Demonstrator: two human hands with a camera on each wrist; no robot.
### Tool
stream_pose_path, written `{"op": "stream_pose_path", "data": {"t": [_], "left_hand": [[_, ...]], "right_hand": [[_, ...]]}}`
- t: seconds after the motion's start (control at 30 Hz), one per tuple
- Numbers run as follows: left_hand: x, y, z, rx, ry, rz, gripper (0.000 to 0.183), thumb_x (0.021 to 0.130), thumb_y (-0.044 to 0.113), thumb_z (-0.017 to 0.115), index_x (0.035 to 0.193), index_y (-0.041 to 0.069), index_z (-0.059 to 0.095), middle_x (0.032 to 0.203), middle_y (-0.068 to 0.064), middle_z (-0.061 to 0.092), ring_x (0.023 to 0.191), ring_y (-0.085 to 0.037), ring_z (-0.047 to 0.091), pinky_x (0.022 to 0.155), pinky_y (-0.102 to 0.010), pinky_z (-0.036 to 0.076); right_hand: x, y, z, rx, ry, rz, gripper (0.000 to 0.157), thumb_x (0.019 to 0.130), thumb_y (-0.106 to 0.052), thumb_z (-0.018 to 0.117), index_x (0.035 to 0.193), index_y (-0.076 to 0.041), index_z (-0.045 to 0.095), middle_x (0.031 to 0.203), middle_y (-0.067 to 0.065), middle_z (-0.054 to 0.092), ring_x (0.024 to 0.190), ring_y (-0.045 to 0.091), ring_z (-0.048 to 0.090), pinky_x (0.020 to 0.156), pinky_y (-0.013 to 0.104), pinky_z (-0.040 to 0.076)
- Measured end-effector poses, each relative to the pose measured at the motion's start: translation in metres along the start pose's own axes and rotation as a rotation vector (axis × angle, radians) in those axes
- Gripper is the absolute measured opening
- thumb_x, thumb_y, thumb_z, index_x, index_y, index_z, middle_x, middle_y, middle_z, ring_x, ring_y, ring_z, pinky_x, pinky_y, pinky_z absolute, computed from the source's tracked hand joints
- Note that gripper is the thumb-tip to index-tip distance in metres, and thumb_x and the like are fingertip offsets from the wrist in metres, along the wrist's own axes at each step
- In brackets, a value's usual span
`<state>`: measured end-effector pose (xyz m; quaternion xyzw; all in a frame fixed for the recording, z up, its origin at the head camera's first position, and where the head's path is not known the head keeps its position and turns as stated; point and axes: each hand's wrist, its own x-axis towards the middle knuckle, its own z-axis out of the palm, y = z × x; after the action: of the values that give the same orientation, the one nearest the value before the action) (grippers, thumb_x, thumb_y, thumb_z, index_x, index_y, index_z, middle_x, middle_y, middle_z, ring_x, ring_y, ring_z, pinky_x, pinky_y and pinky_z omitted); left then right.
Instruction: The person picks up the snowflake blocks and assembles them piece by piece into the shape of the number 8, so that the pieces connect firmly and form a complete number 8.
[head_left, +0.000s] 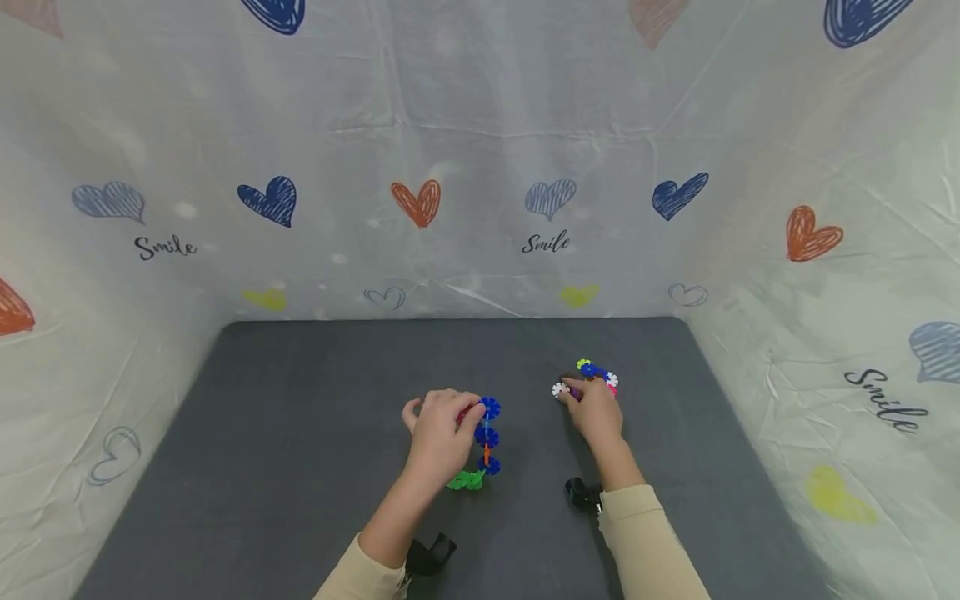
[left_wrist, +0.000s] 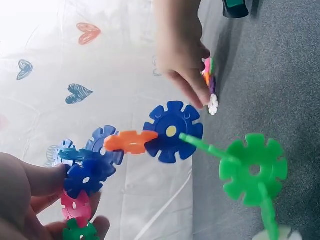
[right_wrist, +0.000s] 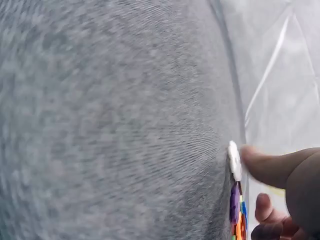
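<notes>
My left hand [head_left: 442,433] is raised above the table, thumb and fingers pinching the upper end of a chain of notched plastic discs [head_left: 487,437]. In the left wrist view, blue discs [left_wrist: 171,131], an orange disc [left_wrist: 131,142] and green discs [left_wrist: 254,169] interlock along it. A pink disc [left_wrist: 76,205] and a darker green one [left_wrist: 80,230] sit by my left fingers. My right hand [head_left: 596,412] reaches over a second group of discs on the table; a fingertip lies right at its white disc [right_wrist: 234,160], beside a purple one [right_wrist: 234,202]. Its other fingers are bent, apart from the white disc.
The dark grey table [head_left: 300,417] carries the second disc group, including a blue disc [head_left: 592,371], at the back right. Black straps [head_left: 431,556] hang at both wrists. A white curtain [head_left: 480,100] printed with hearts surrounds the back and sides.
</notes>
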<state>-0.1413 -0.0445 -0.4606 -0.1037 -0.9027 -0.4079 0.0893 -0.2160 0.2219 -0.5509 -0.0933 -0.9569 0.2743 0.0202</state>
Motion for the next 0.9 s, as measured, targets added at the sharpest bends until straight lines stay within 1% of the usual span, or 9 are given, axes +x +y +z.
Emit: {"op": "stream_pose_path", "data": {"t": [0.13, 0.3, 0.37, 0.47, 0.53, 0.63, 0.7, 0.8, 0.9], "left_hand": [[-0.0005, 0.0004, 0.0009, 0.038, 0.016, 0.027, 0.015, 0.101, 0.025, 0.062, 0.101, 0.019, 0.076, 0.109, -0.003, 0.065, 0.115, -0.030, 0.049, 0.106, -0.069, 0.013], [-0.0004, 0.0015, 0.0004, 0.047, 0.037, 0.058, 0.016, 0.101, 0.027, 0.062, 0.100, 0.019, 0.076, 0.113, -0.006, 0.062, 0.119, -0.033, 0.045, 0.104, -0.071, 0.012], [-0.0001, 0.0013, 0.0003, 0.043, 0.048, 0.062, 0.016, 0.101, 0.026, 0.062, 0.099, 0.019, 0.076, 0.114, -0.007, 0.062, 0.120, -0.034, 0.044, 0.104, -0.071, 0.012], [0.0001, 0.0016, 0.0000, 0.036, 0.067, 0.066, 0.017, 0.102, 0.026, 0.061, 0.097, 0.018, 0.075, 0.117, -0.008, 0.063, 0.122, -0.035, 0.045, 0.105, -0.071, 0.012], [0.0004, 0.0017, 0.0000, 0.027, 0.078, 0.080, 0.018, 0.102, 0.025, 0.060, 0.095, 0.017, 0.074, 0.117, -0.008, 0.064, 0.123, -0.035, 0.047, 0.105, -0.071, 0.013], [0.0007, 0.0020, -0.0003, 0.003, 0.086, 0.096, 0.018, 0.103, 0.023, 0.058, 0.094, 0.016, 0.073, 0.110, -0.003, 0.070, 0.121, -0.031, 0.052, 0.108, -0.070, 0.011], [0.0005, 0.0023, -0.0005, -0.013, 0.086, 0.106, 0.018, 0.103, 0.021, 0.058, 0.092, 0.017, 0.071, 0.097, 0.001, 0.071, 0.114, -0.027, 0.057, 0.109, -0.068, 0.012], [-0.0008, 0.0026, -0.0007, -0.035, 0.076, 0.116, 0.018, 0.104, 0.020, 0.057, 0.091, 0.016, 0.069, 0.080, 0.007, 0.064, 0.098, -0.021, 0.060, 0.111, -0.062, 0.019], [-0.0020, 0.0025, -0.0008, -0.039, 0.074, 0.134, 0.017, 0.104, 0.020, 0.056, 0.092, 0.015, 0.068, 0.072, 0.010, 0.054, 0.085, -0.016, 0.057, 0.107, -0.057, 0.028]], "right_hand": [[0.0004, 0.0013, 0.0058, -0.007, -0.016, 0.015, 0.035, 0.091, -0.033, 0.076, 0.124, -0.021, 0.074, 0.119, 0.019, 0.061, 0.099, 0.035, 0.061, 0.074, 0.053, 0.052], [0.0009, 0.0026, 0.0091, -0.018, -0.001, 0.007, 0.040, 0.091, -0.032, 0.076, 0.129, -0.022, 0.071, 0.117, 0.018, 0.062, 0.099, 0.032, 0.061, 0.074, 0.052, 0.052], [0.0013, 0.0028, 0.0095, -0.024, -0.010, 0.004, 0.037, 0.091, -0.031, 0.076, 0.127, -0.022, 0.072, 0.112, 0.016, 0.063, 0.095, 0.031, 0.060, 0.071, 0.050, 0.051], [0.0019, 0.0038, 0.0095, -0.012, -0.014, -0.013, 0.029, 0.091, -0.028, 0.077, 0.118, -0.020, 0.075, 0.104, 0.013, 0.063, 0.092, 0.028, 0.059, 0.072, 0.048, 0.049], [0.0019, 0.0050, 0.0092, 0.006, -0.015, -0.019, 0.030, 0.090, -0.026, 0.078, 0.118, -0.018, 0.074, 0.103, 0.012, 0.062, 0.092, 0.027, 0.058, 0.074, 0.048, 0.049], [0.0017, 0.0063, 0.0091, 0.010, -0.024, -0.021, 0.037, 0.090, -0.028, 0.078, 0.124, -0.018, 0.071, 0.108, 0.014, 0.062, 0.096, 0.029, 0.059, 0.077, 0.049, 0.050], [0.0013, 0.0071, 0.0089, 0.003, -0.035, -0.020, 0.042, 0.090, -0.029, 0.077, 0.130, -0.019, 0.069, 0.112, 0.016, 0.062, 0.098, 0.030, 0.060, 0.078, 0.050, 0.050], [0.0013, 0.0067, 0.0081, 0.004, -0.052, -0.024, 0.039, 0.091, -0.029, 0.077, 0.127, -0.018, 0.071, 0.112, 0.015, 0.062, 0.098, 0.030, 0.059, 0.078, 0.050, 0.050], [0.0022, 0.0054, 0.0061, 0.025, -0.075, -0.018, 0.033, 0.091, -0.026, 0.078, 0.120, -0.012, 0.071, 0.109, 0.014, 0.062, 0.097, 0.029, 0.059, 0.081, 0.049, 0.050]]}}
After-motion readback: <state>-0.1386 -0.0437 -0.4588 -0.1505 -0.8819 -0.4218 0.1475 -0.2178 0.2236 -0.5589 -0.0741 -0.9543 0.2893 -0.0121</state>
